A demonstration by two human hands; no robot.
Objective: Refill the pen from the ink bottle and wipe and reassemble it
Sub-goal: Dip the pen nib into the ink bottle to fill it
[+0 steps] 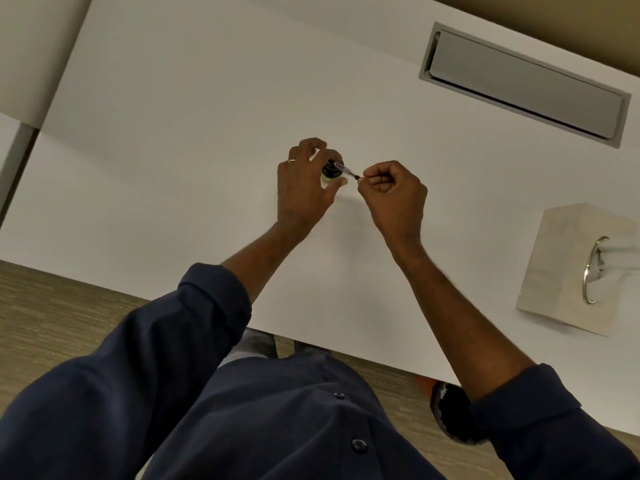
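Pen [344,169]: front end at ink bottle [329,173] mouth, rear pinched between right hand [391,192] fingertips. Left hand [304,188] fingers curl round bottle. I find its label too blurred to read.

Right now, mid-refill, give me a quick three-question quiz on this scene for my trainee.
1. True or false: the left hand holds the ink bottle.
2. Which hand pinches the pen by its end? A) left hand B) right hand
3. Fill in: the tissue box stands on the table to the person's ___.

Key: 1 true; 2 B; 3 right.
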